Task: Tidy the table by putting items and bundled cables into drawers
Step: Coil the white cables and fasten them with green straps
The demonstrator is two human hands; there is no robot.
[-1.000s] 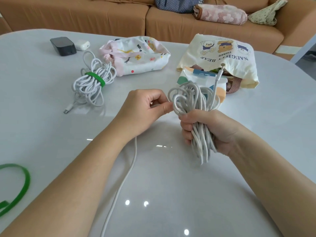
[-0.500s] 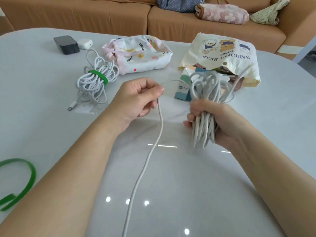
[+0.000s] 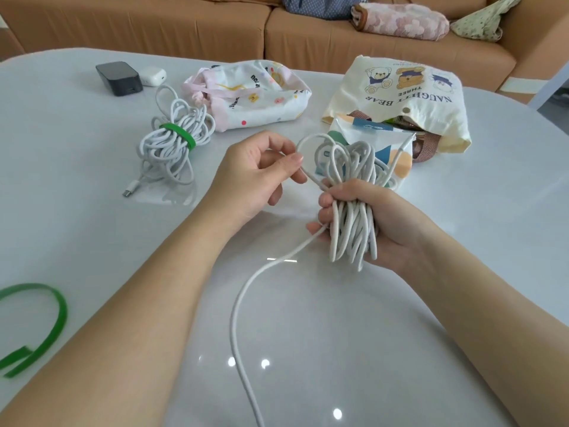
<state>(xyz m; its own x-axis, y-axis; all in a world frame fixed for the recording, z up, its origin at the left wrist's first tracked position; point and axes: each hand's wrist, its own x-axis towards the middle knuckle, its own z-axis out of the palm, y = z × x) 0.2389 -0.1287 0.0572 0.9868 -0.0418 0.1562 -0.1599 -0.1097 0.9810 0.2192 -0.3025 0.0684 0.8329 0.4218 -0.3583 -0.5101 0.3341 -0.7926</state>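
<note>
My right hand (image 3: 363, 211) grips a bunch of looped white cable (image 3: 351, 232) upright above the glossy white table (image 3: 462, 235). My left hand (image 3: 255, 177) pinches one loop of that cable at the top of the bunch, between thumb and forefinger. The cable's loose tail (image 3: 243, 318) trails from the bunch down toward the near table edge. A second white cable bundle (image 3: 172, 143), tied with a green strap, lies to the left. A loose green strap (image 3: 40, 328) lies at the near left.
A dark charger block (image 3: 118, 77) and a white earbud case (image 3: 153, 76) sit at the far left. A pink-and-white pouch (image 3: 249, 94) and a cream bear tote bag (image 3: 409, 97) with packets spilling out lie behind my hands. An orange sofa (image 3: 215, 26) stands beyond the table.
My left hand has carried the cable up and across to the top of the bunch, laying on another loop. My right hand has kept its grip and moved slightly.
</note>
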